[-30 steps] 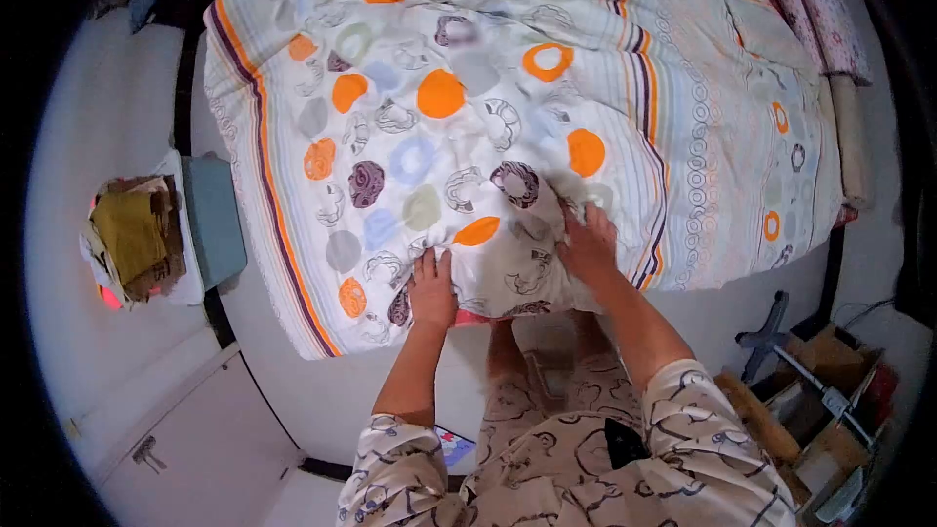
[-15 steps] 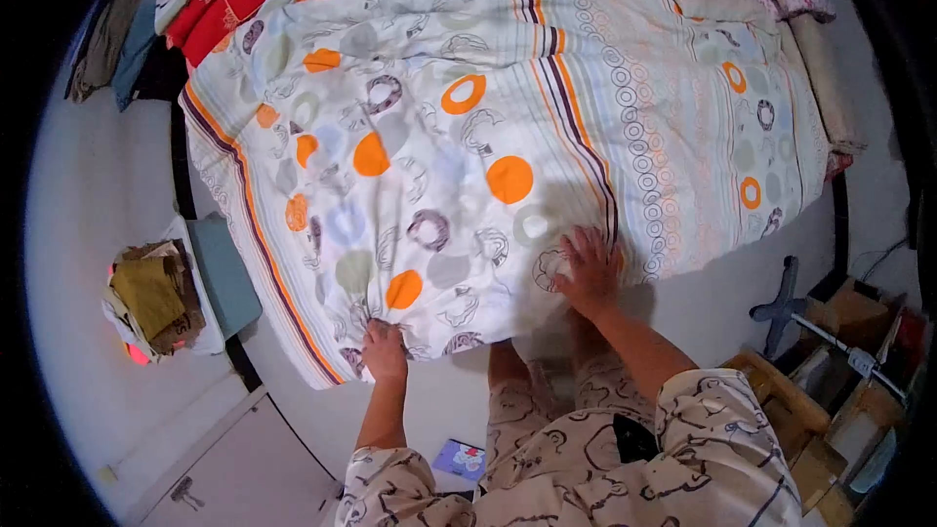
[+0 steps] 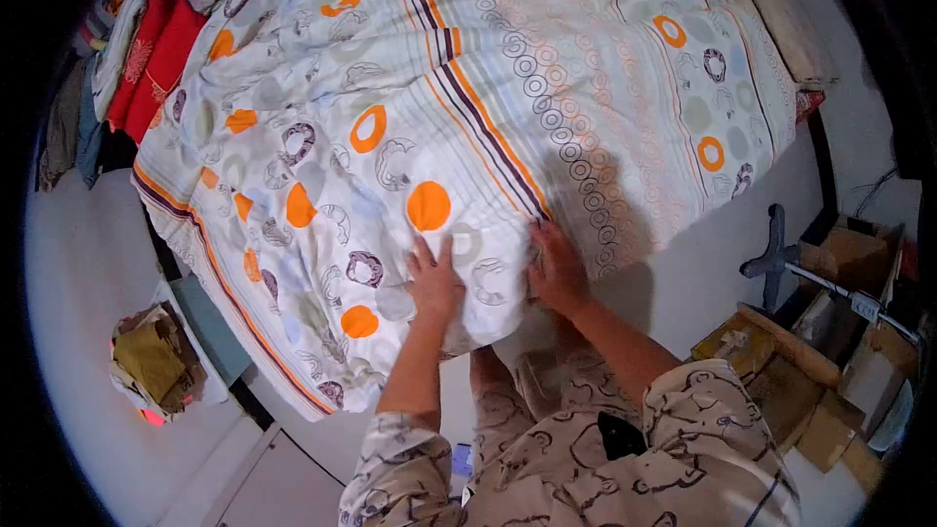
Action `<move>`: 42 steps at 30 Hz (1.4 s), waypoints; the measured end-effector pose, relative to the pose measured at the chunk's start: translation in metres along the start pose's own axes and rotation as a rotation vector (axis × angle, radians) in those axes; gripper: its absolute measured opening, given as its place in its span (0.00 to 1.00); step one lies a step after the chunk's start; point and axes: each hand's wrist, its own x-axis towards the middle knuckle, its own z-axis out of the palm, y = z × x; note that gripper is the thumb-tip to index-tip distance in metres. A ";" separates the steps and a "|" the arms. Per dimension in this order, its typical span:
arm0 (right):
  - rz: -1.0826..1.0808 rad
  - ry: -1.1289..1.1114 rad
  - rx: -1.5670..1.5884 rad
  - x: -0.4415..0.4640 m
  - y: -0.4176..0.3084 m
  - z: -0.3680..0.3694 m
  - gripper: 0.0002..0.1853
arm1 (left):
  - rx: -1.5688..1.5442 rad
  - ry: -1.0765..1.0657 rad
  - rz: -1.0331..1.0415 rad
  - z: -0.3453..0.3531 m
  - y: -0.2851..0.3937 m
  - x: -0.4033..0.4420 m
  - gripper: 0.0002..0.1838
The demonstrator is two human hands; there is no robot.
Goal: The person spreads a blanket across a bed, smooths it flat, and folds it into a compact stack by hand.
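While the quilt (image 3: 605, 68) lies spread across most of the view, both hands are at its near edge, in front of the person's legs. Left hand (image 3: 435, 285): palm down, fingers extended and spread, laid on the white fabric just below a big orange dot (image 3: 428, 206); nothing gripped. Right hand (image 3: 559, 265): to the right of the left one, with a small gap of fabric between, fingers partly bent, tips at the lower end of a dark-and-orange stripe band (image 3: 496, 141). Can't tell if it pinches the fabric or only presses on it.

Quilt has shallow wrinkles, mostly on the left half; near edge hangs over the floor (image 3: 717, 268). Right part carries rows of small rings.

Around it: red cloth (image 3: 156, 49) among piled fabrics at upper left, beige roll (image 3: 781, 20) along the upper right edge. Left side, a blue-grey bin (image 3: 210, 332) with olive cloth (image 3: 148, 363) beside it. Lower right, cardboard boxes (image 3: 776, 371), with a metal pole (image 3: 830, 291) on a grey cross-shaped base (image 3: 771, 259) next to them.
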 end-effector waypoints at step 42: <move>0.333 -0.030 -0.571 0.463 0.031 -0.064 0.57 | -0.264 -0.166 -0.496 -0.014 0.018 0.086 0.24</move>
